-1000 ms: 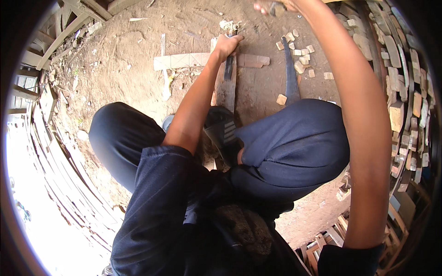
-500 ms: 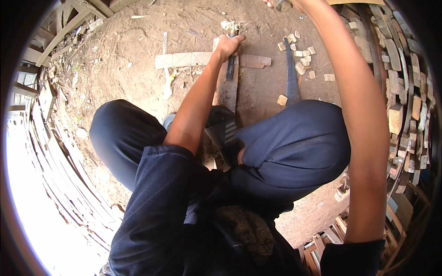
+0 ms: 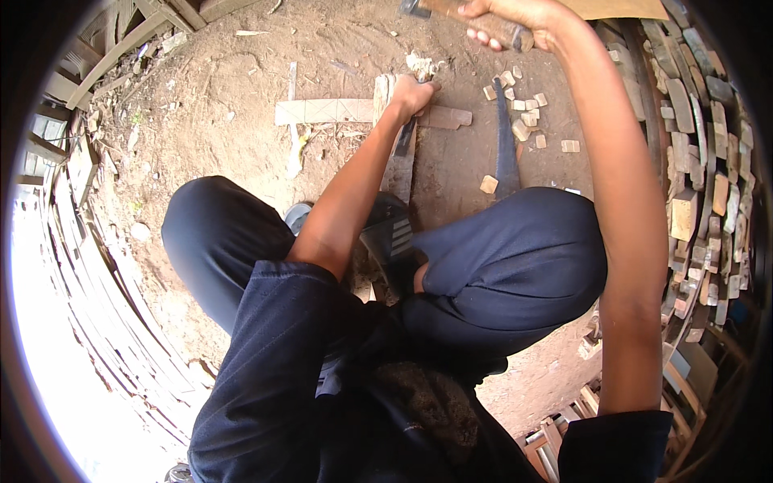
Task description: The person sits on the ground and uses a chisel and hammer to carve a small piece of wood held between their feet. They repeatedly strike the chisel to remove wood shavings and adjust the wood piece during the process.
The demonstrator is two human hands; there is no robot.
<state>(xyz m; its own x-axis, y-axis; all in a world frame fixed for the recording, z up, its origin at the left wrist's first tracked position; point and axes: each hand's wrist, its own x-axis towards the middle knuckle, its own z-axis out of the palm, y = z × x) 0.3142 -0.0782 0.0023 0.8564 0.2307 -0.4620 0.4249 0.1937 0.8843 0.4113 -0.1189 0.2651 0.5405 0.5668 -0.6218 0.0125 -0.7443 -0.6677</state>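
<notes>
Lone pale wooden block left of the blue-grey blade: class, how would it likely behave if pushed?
The wooden block would probably slide rather than roll, given its flat faces. It looks light, being small beside the blade. Rough dirt might make it drag.

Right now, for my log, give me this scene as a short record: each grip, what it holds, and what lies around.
Left grip: wrapped around a dark narrow tool with a pale, frayed top
Right grip: raised, around a wooden-handled tool; its dark head partly out of view
Below left grip: wooden board, with a lined plank crosswise
Right of board: dark tapering strip, small wood blocks
Far right: stacked wood pieces
Ground: bare soil
</notes>
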